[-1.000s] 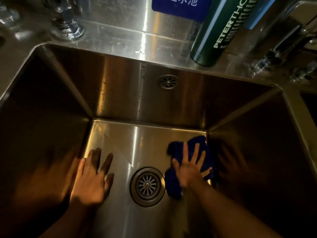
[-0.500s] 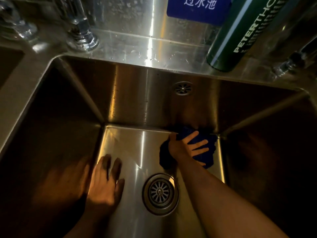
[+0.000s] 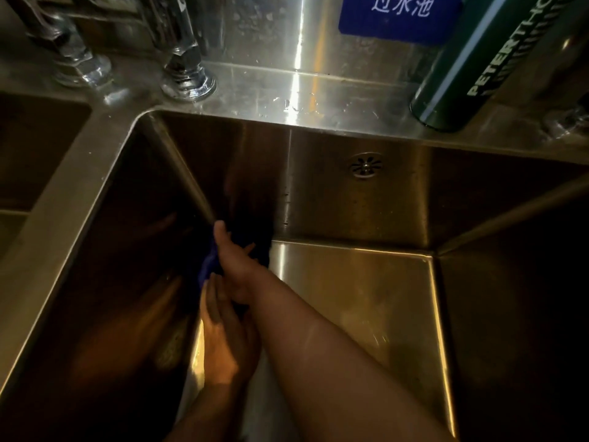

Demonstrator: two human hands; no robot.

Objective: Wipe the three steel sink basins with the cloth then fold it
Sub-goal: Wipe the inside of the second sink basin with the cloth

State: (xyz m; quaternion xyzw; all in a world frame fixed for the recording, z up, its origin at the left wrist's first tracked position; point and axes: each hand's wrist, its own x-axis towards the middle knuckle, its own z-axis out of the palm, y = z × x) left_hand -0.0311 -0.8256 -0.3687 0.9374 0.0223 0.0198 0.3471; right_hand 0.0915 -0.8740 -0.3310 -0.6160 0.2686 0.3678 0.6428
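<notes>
I look down into a deep steel sink basin (image 3: 357, 291). My right hand (image 3: 237, 266) presses a dark blue cloth (image 3: 208, 266) into the basin's far left bottom corner, with the forearm crossing the basin floor from the lower right. Most of the cloth is hidden under that hand and in shadow. My left hand (image 3: 224, 339) lies flat on the basin floor just below it, fingers together, touching the right wrist and holding nothing. The floor drain is hidden behind my arms.
An overflow grille (image 3: 366, 165) sits in the back wall. Two tap bases (image 3: 188, 81) stand on the rear ledge at left, a dark green can (image 3: 452, 87) at right, a blue sign (image 3: 398, 17) on the backsplash. Another basin (image 3: 35, 148) lies to the left.
My right hand has swept the cloth from the far right corner of the basin floor to the far left corner. The view has shifted left, and my left hand now touches the right wrist.
</notes>
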